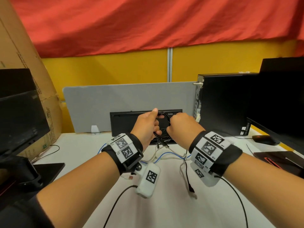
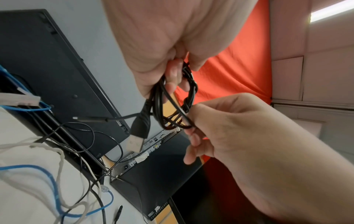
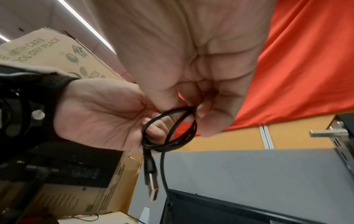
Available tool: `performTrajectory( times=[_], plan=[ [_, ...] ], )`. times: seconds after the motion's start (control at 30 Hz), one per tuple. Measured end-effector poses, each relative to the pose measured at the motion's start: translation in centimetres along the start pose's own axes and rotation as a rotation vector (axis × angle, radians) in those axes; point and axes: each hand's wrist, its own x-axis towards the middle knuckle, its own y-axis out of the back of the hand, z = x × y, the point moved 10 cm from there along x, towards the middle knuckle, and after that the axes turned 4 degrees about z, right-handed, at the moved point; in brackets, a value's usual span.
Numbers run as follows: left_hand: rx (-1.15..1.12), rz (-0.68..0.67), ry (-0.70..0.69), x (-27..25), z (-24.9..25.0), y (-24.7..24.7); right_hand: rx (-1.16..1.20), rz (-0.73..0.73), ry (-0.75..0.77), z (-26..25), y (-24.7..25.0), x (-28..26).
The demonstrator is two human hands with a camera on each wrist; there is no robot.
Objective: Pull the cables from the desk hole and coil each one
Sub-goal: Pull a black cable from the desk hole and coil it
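Black cable (image 2: pixel 173 97), coiled. Blue cable (image 1: pixel 166 154) and off-white cable (image 1: pixel 181 168) on white desk (image 1: pixel 164 208). Red curtain (image 1: pixel 148 22) above yellow wall (image 1: pixel 115 69), grey panel (image 1: pixel 115 99), brown cardboard box (image 1: pixel 24 63). Black-and-white checkered wristbands (image 1: pixel 125 148).

White desk (image 1: pixel 164 211) before us. On it we note a loose blue cable (image 1: pixel 171 154) tangled with a white cable (image 1: pixel 181 168), a black computer tower (image 1: pixel 222 104) at right, a black mouse (image 1: pixel 264 139) beside it, and a cardboard box (image 1: pixel 24 79) at left.
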Motion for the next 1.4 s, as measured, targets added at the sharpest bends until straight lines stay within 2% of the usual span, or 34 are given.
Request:
performTrajectory(
  times=[0.13, 0.27, 0.5, 0.73, 0.8, 0.93, 1.03, 1.13, 1.2, 1.4],
  plan=[
    [0.012, -0.087, 0.083, 0.1, -0.5, 0.0, 0.149, 0.0, 0.045, 0.1, -0.1, 0.1],
    [0.049, -0.134, 0.078, 0.2, -0.2, 0.0, 0.326, 0.063, 0.126, 0.7, -0.2, -0.2],
    [0.052, -0.059, 0.073, 0.5, -0.1, 0.3, 0.509, 0.207, 0.186, 1.1, 0.7, -0.5],
    [0.008, -0.008, 0.071, 0.6, -0.3, 0.7, 0.731, 0.228, 0.071, 2.4, 0.3, -0.4],
    [-0.012, 0.005, 0.072, 0.5, -0.4, 0.8, 0.706, 0.273, 0.09, 2.5, 0.8, -0.6],
    [-0.039, 0.021, 0.054, 0.5, -0.4, 0.6, 0.45, 0.321, 0.15, 1.2, 1.4, -0.9],
    [-0.009, 0.036, 0.028, 0.6, -0.3, 0.6, 0.458, 0.231, 0.034, 1.7, 0.4, -0.1],
    [0.044, 0.048, 0.026, 0.7, -0.1, 1.0, 0.815, 0.035, -0.23, 3.4, -1.2, 0.5],
    [0.039, 0.058, 0.042, 0.9, -0.1, 1.4, 0.983, -0.028, -0.367, 4.1, -1.8, 0.3],
    [0.184, 0.069, -0.039, 1.4, 0.7, 2.1, 1.423, -0.112, -0.473, 3.3, -2.4, -0.7]
  ],
)
